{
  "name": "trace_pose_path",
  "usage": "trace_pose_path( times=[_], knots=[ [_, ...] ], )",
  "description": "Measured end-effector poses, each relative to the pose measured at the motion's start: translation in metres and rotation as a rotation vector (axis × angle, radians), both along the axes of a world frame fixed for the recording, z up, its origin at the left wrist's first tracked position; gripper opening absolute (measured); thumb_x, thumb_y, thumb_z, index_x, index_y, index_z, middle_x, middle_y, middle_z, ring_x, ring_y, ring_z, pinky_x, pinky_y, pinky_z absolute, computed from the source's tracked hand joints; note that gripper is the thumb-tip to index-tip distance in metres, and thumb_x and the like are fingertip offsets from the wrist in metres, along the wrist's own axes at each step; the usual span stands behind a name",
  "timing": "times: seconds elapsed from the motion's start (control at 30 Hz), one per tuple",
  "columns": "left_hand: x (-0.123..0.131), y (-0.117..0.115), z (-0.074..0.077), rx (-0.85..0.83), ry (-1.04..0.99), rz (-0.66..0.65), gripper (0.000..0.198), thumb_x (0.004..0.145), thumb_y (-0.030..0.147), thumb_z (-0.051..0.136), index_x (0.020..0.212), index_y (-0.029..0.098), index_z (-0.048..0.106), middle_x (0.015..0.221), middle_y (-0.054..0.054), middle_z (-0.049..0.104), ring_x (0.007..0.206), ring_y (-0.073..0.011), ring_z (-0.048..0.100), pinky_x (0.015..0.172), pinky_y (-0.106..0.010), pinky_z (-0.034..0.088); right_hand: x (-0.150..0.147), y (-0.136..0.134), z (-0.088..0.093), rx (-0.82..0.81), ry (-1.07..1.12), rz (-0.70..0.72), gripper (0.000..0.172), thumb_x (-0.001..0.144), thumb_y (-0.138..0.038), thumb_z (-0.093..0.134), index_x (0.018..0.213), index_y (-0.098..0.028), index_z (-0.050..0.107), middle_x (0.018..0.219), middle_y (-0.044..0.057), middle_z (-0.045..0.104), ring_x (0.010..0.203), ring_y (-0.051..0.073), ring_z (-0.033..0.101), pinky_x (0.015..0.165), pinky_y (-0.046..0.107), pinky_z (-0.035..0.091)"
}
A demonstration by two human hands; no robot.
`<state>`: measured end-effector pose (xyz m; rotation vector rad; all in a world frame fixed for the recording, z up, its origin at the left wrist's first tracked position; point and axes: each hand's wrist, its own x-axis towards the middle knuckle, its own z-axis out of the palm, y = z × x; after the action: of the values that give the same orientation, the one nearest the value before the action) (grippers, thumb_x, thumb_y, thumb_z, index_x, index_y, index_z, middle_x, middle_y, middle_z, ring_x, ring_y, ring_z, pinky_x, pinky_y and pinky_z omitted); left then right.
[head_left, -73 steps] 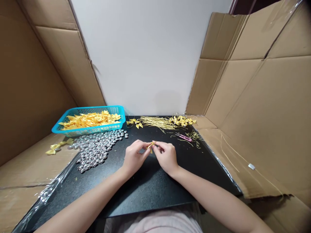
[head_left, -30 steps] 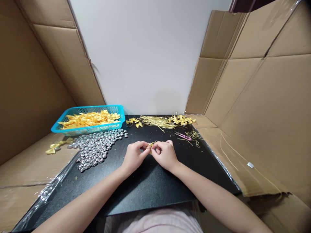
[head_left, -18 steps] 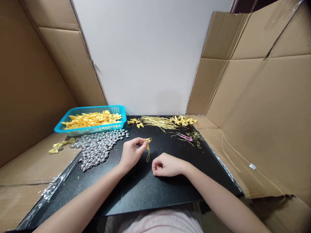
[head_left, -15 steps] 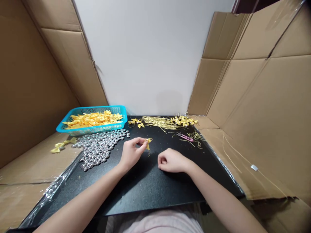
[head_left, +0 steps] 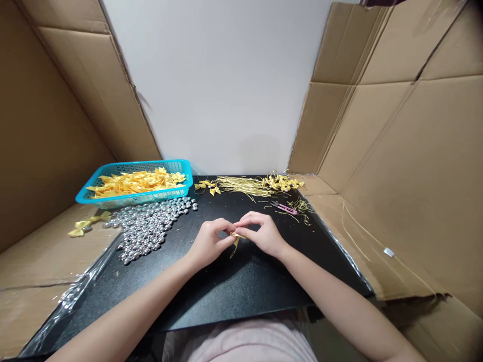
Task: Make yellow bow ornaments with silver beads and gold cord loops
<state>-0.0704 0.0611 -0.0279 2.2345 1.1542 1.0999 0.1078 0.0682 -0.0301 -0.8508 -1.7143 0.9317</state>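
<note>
Over the middle of the black table, my left hand and my right hand meet at the fingertips. Between them is a small yellow ribbon bow, with a thin gold cord loop hanging below it. Both hands are closed in a pinch on the bow, and the fingers hide most of it. Left of my hands lies a spread of silver beads. Beyond my right hand rest pink-handled thread snips, beside a tangle of gold cord scraps.
A turquoise basket of yellow bows stands at the back left. Along the back lie cut gold cords and a pile of corded bows. Loose bows sit on cardboard at left. Cardboard walls enclose both sides.
My right hand has moved up and left to meet my left hand, and its fingers now pinch at the bow. My left hand has shifted slightly, still holding the bow.
</note>
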Motion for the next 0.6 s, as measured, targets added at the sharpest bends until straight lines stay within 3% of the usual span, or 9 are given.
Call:
trace_pose_path(
  times=[0.13, 0.4, 0.6],
  knots=[
    [0.0002, 0.0, 0.0, -0.033, -0.02, 0.006, 0.011, 0.076, 0.019, 0.061, 0.071, 0.016, 0.07, 0.065, -0.001, 0.071, 0.061, -0.0152, 0.063, 0.062, -0.024, 0.046, -0.0009, 0.0039, -0.0031, -0.017, 0.05, -0.005, 0.002, 0.07, -0.021, 0.074, 0.07, -0.019, 0.073, 0.078, 0.001, 0.063, 0.073, 0.015, 0.057, 0.071, 0.029, 0.044],
    [-0.0002, 0.004, -0.0032, -0.3, -0.242, -0.056, 0.022, 0.082, 0.033, 0.06, 0.084, 0.015, 0.074, 0.081, -0.006, 0.075, 0.074, -0.0195, 0.066, 0.07, -0.027, 0.051, -0.001, 0.0077, -0.003, -0.37, 0.247, 0.124, 0.02, 0.067, -0.034, 0.076, 0.07, -0.017, 0.066, 0.071, -0.002, 0.061, 0.068, 0.012, 0.053, 0.073, 0.029, 0.042],
    [0.0016, 0.004, -0.0033, -0.397, -0.382, -0.072, 0.018, 0.081, 0.031, 0.062, 0.092, 0.016, 0.066, 0.083, -0.003, 0.071, 0.075, -0.016, 0.065, 0.071, -0.025, 0.05, -0.0018, 0.0086, -0.0028, -0.498, 0.349, 0.139, 0.032, 0.056, -0.04, 0.083, 0.071, -0.016, 0.068, 0.069, -0.002, 0.063, 0.067, 0.011, 0.054, 0.073, 0.028, 0.041]
  ],
)
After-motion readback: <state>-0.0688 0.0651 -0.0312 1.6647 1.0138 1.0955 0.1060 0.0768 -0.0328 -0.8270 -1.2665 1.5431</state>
